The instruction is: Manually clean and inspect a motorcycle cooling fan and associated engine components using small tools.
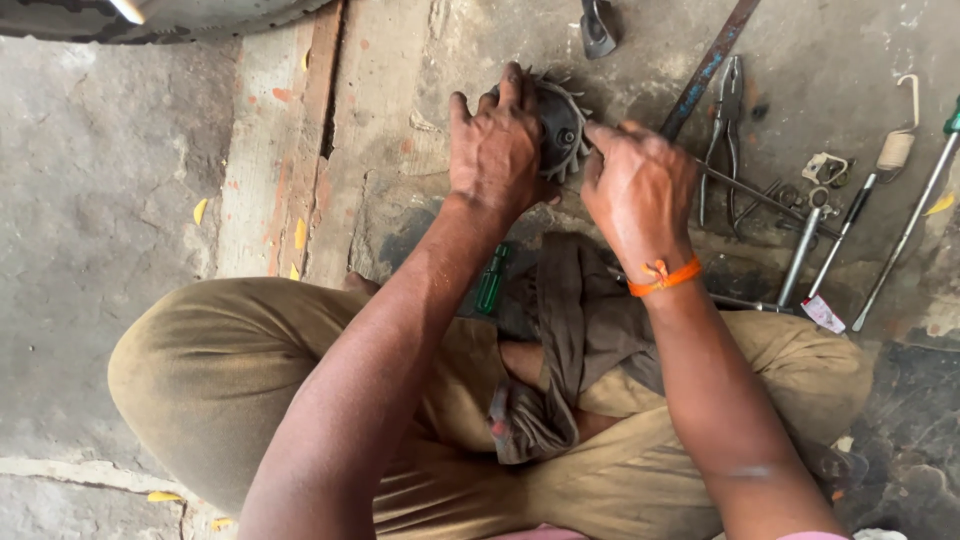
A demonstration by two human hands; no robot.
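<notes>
I sit cross-legged on a concrete floor. My left hand grips a dark round metal part with toothed fins and holds it up off the floor. My right hand, with an orange thread band at the wrist, presses its fingers against the right side of the same part. A thin metal rod runs out to the right from under my right hand; whether the hand holds it I cannot tell. A dirty brown rag lies over my lap.
Pliers, a long rusty flat bar, several screwdrivers and rods and small metal bits lie on the floor at right. A green-handled screwdriver lies by my knee. A tyre edge shows top left.
</notes>
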